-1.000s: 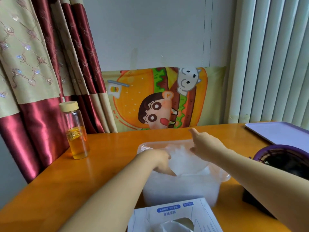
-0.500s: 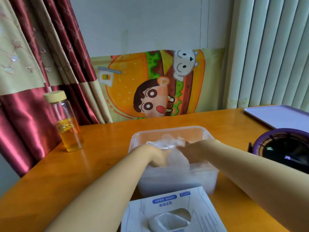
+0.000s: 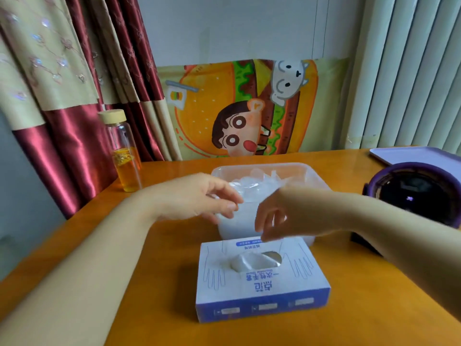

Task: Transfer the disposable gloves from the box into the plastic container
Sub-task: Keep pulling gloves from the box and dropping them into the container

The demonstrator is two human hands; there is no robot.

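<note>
A blue-and-white glove box [image 3: 262, 278] lies on the orange table near me, with a clear glove [image 3: 254, 262] poking out of its oval slot. Just behind it stands the translucent plastic container [image 3: 259, 168], holding a heap of crumpled clear gloves [image 3: 259, 186]. My left hand [image 3: 199, 198] hovers at the container's near left corner, fingers loosely curled and holding nothing. My right hand [image 3: 282, 216] hangs in front of the container, just above the box's far edge, fingers pointing down and empty.
A glass bottle [image 3: 123, 153] with amber liquid and a beige cap stands at the table's left back. A dark purple-rimmed round appliance [image 3: 419, 193] sits at the right, with a lilac tray [image 3: 419, 156] behind it. A cartoon cushion [image 3: 244, 108] leans on the wall.
Both hands have come out of the container and drawn back toward me, leaving the gloves inside. The right hand has dropped toward the box. My view has tilted downward.
</note>
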